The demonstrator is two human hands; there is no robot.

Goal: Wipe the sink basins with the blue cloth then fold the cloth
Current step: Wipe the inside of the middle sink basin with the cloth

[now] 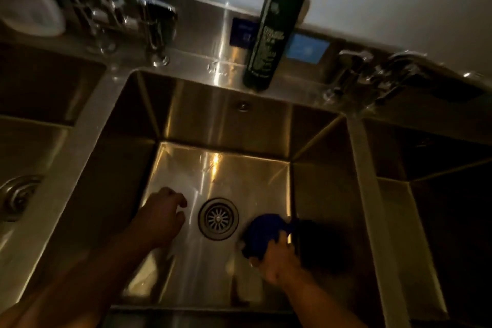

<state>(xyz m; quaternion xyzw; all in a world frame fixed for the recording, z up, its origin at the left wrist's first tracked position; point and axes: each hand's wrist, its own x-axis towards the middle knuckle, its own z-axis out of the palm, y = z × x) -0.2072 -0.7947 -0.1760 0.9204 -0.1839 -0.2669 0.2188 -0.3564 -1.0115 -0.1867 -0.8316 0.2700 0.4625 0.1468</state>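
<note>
Both my arms reach down into the middle steel basin. My right hand grips the bunched blue cloth and presses it on the basin floor, just right of the round drain and close to the right wall. Left of the drain my left hand hovers over the floor with its fingers loosely curled and nothing in it. A left basin and a right basin flank the middle one; both are dark.
A tall dark pump bottle stands on the back ledge behind the middle basin. Chrome taps rise at the back left, more taps at the back right. A white dish sits far left. The left basin has its own drain.
</note>
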